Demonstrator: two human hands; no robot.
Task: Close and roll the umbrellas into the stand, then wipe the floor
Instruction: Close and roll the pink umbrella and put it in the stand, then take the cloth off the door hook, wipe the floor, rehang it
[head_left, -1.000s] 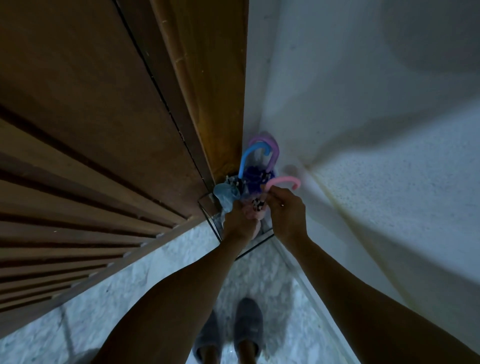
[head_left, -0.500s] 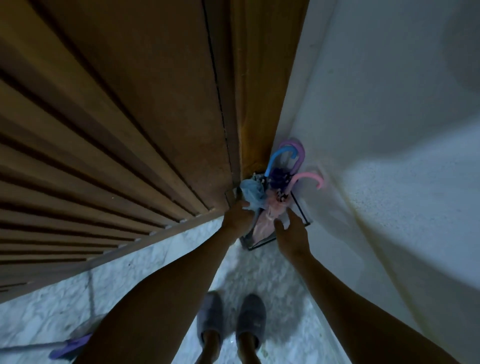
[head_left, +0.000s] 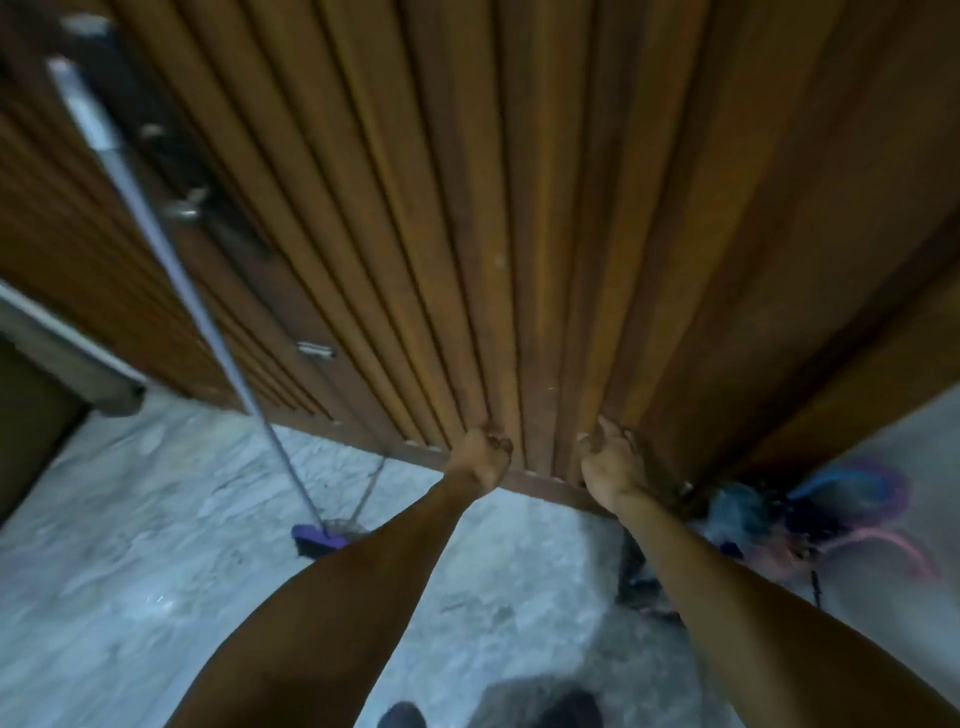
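Several closed umbrellas (head_left: 779, 525) with blue, purple and pink hooked handles stand bunched in a black wire stand (head_left: 635, 577) at the right, by the door's corner. My left hand (head_left: 482, 453) and my right hand (head_left: 612, 465) hang in the air in front of the slatted wooden door, left of the stand. Both hold nothing, with fingers loosely curled. The right hand is nearer the stand but apart from it. The view is blurred by motion.
A mop with a long grey handle (head_left: 171, 260) leans against the wooden door (head_left: 467, 208), its purple head (head_left: 318, 543) on the pale marble floor (head_left: 130, 571). My slippered feet (head_left: 566, 709) show at the bottom edge. A dark doorway edge lies far left.
Both hands have let go of the umbrellas and stand and pulled back leftward. The view has swung left, so the stand now sits at the right and the mop has come into sight.
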